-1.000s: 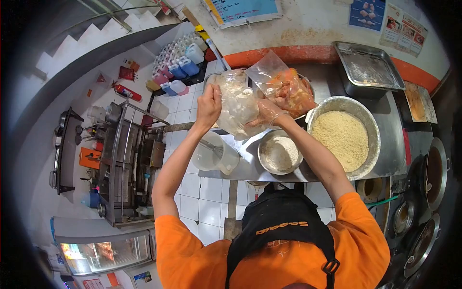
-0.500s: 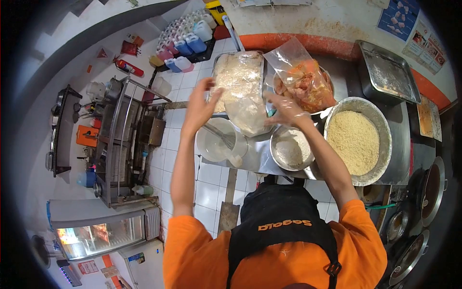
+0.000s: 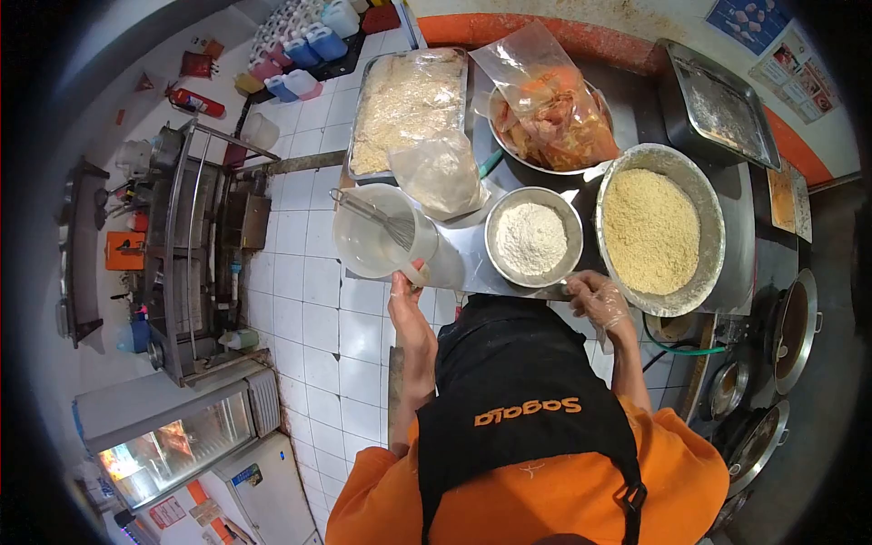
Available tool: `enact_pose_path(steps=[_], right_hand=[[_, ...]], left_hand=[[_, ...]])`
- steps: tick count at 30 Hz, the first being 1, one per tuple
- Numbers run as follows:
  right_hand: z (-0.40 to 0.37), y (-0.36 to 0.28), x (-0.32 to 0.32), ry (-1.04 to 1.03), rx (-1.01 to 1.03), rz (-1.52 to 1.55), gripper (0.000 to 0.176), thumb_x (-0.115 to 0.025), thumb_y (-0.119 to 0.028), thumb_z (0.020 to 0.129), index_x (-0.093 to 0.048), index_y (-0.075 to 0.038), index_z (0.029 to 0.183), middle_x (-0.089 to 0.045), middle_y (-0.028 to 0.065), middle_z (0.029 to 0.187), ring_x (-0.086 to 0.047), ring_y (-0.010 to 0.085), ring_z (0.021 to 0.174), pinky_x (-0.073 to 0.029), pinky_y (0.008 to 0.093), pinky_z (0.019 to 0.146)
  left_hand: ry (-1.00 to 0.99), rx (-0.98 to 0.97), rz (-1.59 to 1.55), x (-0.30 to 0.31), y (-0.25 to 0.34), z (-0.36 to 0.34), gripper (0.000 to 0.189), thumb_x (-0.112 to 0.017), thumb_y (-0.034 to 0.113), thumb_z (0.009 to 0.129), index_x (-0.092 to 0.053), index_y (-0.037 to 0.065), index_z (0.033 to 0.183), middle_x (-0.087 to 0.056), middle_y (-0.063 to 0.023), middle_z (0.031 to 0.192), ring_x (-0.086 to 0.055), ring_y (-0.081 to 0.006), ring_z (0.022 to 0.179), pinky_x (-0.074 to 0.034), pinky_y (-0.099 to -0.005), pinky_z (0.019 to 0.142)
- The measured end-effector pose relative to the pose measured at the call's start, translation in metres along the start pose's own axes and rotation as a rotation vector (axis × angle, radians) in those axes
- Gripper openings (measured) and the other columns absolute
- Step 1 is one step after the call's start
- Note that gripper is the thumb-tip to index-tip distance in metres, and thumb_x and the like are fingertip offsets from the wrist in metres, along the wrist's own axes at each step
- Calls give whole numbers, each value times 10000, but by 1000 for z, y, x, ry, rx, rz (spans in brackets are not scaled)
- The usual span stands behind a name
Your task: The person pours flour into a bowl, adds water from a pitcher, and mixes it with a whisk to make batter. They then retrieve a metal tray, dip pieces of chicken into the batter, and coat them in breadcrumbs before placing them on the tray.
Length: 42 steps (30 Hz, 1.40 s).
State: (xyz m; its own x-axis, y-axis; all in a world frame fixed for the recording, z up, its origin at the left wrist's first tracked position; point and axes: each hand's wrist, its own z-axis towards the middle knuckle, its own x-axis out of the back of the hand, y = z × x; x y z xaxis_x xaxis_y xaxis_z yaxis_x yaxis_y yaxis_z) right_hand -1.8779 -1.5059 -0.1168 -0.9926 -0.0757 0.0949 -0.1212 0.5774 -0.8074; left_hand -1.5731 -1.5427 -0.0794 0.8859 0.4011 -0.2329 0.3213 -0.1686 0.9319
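My left hand [image 3: 414, 318] is closed on the handle of a translucent plastic jug [image 3: 363, 245] at the table's near edge. A wire whisk [image 3: 386, 222] leans inside the jug. My right hand [image 3: 601, 304], in a clear plastic glove, has its fingers closed at the near rim of a small metal pot [image 3: 491, 250], where the grip is partly hidden. White flour [image 3: 531, 238] fills the pot's bottom. A clear bag of white powder [image 3: 440, 177] lies behind the jug, resting against a tray of breaded pieces [image 3: 409, 100].
A large metal basin [image 3: 713, 263] of yellowish crumbs [image 3: 651, 227] stands right of the pot. Behind are a bowl of marinated meat under a plastic bag [image 3: 559, 118] and a deep dark pan [image 3: 722, 109]. A green hose [image 3: 686, 349] runs below the table's right side.
Both hands have come back toward my body from above the bag of powder. The left has reached the jug's handle, the right the pot's rim. The view has shifted.
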Motion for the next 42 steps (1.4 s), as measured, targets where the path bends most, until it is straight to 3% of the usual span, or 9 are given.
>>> enact_pose_path(steps=[3, 5, 7, 10, 17, 18, 31, 38, 42], right_hand=[[3, 28, 16, 146, -3, -172, 483, -611, -385, 953, -636, 49, 1164, -684, 105, 915, -634, 146, 737, -527, 322, 654], [10, 45, 27, 417, 240, -844, 469, -609, -384, 966, -627, 35, 1178, -659, 81, 844, -606, 129, 705, -505, 285, 612], [29, 71, 37, 474, 387, -612, 476, -619, -380, 961, -619, 39, 1188, -655, 77, 849, -599, 123, 683, -492, 279, 603], [22, 18, 36, 192, 38, 53, 508, -652, -412, 917, -646, 12, 1196, -691, 121, 859, -629, 142, 653, -517, 300, 594], [80, 46, 1, 218, 163, -18, 269, -599, -170, 864, -680, 37, 1017, -688, 114, 714, -679, 163, 628, -524, 313, 561], [83, 53, -6, 409, 321, -236, 230, -588, -146, 859, -686, 38, 956, -688, 128, 688, -690, 179, 586, -531, 320, 546], [46, 27, -19, 297, 233, 53, 292, -649, -190, 891, -656, 74, 1014, -680, 140, 709, -677, 168, 560, -553, 317, 532], [40, 12, -2, 413, 401, -412, 505, -643, -315, 913, -576, 46, 1259, -642, 287, 1156, -665, 399, 1014, -520, 425, 869], [35, 18, -2, 417, 404, -491, 484, -658, -264, 926, -571, 38, 1294, -681, 190, 1115, -679, 184, 665, -553, 331, 626]], left_hand=[[22, -34, 9, -8, -7, 7, 501, -393, 464, 1033, -590, 4, 1034, -602, -108, 1017, -525, -202, 1034, -358, -335, 948], [74, -36, -9, -5, -16, 13, 519, -386, 477, 1035, -595, 10, 943, -588, -82, 897, -523, -195, 951, -364, -329, 920], [139, -17, 5, 5, -19, 16, 491, -433, 460, 1022, -553, 33, 812, -438, -18, 703, -452, -177, 756, -382, -333, 815], [307, 20, -59, 13, -15, 14, 386, -537, 346, 986, -541, 37, 754, -341, 18, 650, -383, -146, 651, -364, -312, 688], [464, -181, -49, 44, -7, 20, 250, -613, 135, 887, -534, 28, 675, -437, 17, 644, -406, -99, 613, -316, -264, 577], [469, -183, -53, 50, -6, 21, 250, -613, 135, 887, -534, 28, 675, -437, 17, 644, -406, -99, 613, -316, -264, 577], [289, -237, 45, 110, 27, 22, 182, -568, 35, 790, -509, 14, 618, -502, -7, 638, -455, -96, 574, -380, -251, 554], [238, -271, -183, 99, 55, 14, 86, -579, 58, 775, -588, -21, 742, -612, -101, 816, -644, -224, 773, -566, -358, 736], [185, -241, -227, 102, 88, 11, 167, -600, 92, 769, -608, -40, 871, -637, -132, 935, -663, -262, 877, -575, -381, 785]])
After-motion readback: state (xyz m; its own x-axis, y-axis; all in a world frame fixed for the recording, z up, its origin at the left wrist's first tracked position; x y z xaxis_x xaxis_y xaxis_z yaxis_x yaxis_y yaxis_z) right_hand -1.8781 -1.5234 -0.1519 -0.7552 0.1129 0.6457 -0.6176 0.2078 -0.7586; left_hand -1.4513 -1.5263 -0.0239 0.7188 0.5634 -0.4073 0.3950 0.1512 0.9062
